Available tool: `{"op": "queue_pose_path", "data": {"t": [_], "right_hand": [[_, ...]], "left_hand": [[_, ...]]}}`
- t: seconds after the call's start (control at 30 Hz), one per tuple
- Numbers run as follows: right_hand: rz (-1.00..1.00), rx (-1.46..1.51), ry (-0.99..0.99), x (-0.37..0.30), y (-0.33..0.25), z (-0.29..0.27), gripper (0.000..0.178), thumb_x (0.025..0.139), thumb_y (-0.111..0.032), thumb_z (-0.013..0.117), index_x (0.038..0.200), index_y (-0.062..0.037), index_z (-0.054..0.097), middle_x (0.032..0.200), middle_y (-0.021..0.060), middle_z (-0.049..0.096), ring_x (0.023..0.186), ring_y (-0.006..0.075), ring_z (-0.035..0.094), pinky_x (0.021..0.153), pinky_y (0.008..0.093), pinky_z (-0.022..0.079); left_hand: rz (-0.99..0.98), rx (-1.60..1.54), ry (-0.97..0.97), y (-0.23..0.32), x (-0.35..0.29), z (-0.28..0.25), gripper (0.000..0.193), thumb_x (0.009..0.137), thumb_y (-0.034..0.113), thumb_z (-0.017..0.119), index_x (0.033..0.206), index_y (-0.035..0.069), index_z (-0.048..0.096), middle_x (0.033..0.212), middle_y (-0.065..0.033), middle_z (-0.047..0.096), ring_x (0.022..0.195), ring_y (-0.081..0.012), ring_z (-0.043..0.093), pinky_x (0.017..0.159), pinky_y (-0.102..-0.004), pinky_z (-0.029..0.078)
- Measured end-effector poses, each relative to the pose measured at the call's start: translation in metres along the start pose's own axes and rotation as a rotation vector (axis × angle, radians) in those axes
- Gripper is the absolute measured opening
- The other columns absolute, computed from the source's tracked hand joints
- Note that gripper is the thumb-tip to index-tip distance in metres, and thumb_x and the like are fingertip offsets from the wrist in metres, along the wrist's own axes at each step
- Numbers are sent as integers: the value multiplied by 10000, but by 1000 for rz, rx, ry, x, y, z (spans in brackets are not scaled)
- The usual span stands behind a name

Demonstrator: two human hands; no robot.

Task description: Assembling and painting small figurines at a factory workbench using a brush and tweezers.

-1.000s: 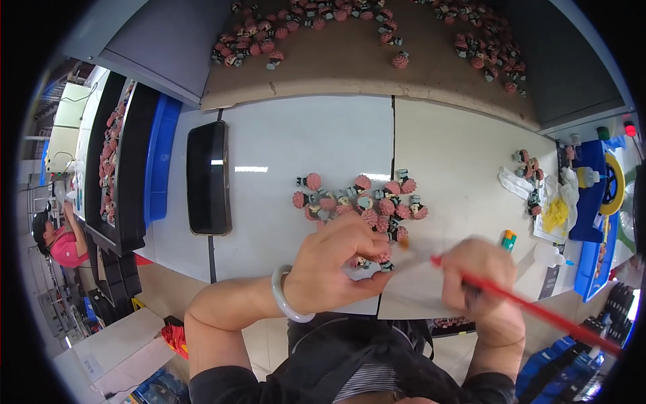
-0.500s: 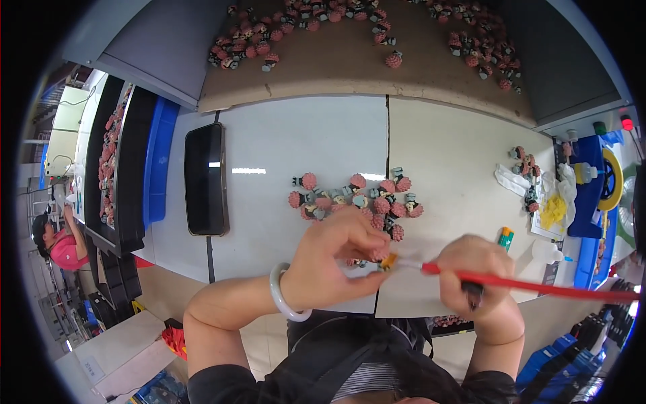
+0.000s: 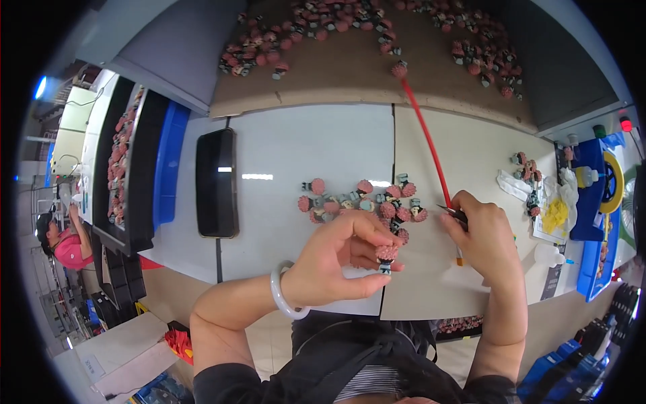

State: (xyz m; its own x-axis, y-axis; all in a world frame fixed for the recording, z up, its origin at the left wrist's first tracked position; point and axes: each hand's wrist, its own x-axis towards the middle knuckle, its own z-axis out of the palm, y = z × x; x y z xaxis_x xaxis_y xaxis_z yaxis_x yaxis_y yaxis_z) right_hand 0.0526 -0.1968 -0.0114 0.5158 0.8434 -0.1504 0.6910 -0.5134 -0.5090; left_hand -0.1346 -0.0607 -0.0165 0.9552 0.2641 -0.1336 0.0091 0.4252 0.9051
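Note:
My left hand (image 3: 330, 259) pinches a small figurine (image 3: 385, 259) with bumpy pink hair and a dark and grey body between thumb and fingers, upright and facing up toward me. Over the right half of the white table, my right hand (image 3: 486, 232) is closed on a red-handled brush (image 3: 428, 141). The handle points away from me, and the short yellowish tip hangs below the fingers, apart from the figurine. A dark, thin-pointed tool (image 3: 455, 213) sticks out of the same hand toward the left. Just beyond my left hand lies a loose group of similar figurines (image 3: 387, 210).
Many more figurines (image 3: 303, 34) lie on the brown board at the back. A phone (image 3: 217, 182) is at left, beside a blue bin (image 3: 168, 165) and a black tray (image 3: 145, 232). At right are a yellow wad (image 3: 555, 214) and a white bottle (image 3: 548, 256). A co-worker (image 3: 70, 249) sits far left.
The brush has left the figurine and swung from pointing right to pointing away from me. My right hand has moved slightly up and right. The figurine now shows upright in my left fingers.

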Motion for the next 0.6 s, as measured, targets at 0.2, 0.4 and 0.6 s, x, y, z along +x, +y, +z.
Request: {"op": "queue_pose_path", "data": {"t": [0.2, 0.4, 0.6], "right_hand": [[-232, 482, 218, -12, -9, -18, 119, 748, -41, 588, 840, 1, 524, 513, 40, 524, 446, 119, 522, 440, 215, 357], [-611, 897, 433, -65, -11, -44, 61, 666, -61, 621, 680, -51, 563, 518, 23, 535, 405, 138, 504, 384, 234, 341], [-1364, 1232, -46, -99, -22, -98, 177, 848, -123, 438, 684, -138, 502, 501, 55, 502, 390, 136, 473, 342, 229, 333]], "left_hand": [[537, 531, 348, 55, -13, -19, 349, 694, -38, 611, 1019, -2, 488, 1013, -106, 516, 922, -183, 551, 821, -305, 448], [559, 1274, 1156, 135, -76, -101, 293, 733, -33, 580, 1022, 9, 563, 932, -60, 592, 878, -147, 558, 809, -260, 426], [533, 1820, 1344, 154, -86, -123, 348, 726, 56, 623, 1062, 8, 546, 1027, -143, 572, 941, -254, 545, 808, -324, 434]]}}
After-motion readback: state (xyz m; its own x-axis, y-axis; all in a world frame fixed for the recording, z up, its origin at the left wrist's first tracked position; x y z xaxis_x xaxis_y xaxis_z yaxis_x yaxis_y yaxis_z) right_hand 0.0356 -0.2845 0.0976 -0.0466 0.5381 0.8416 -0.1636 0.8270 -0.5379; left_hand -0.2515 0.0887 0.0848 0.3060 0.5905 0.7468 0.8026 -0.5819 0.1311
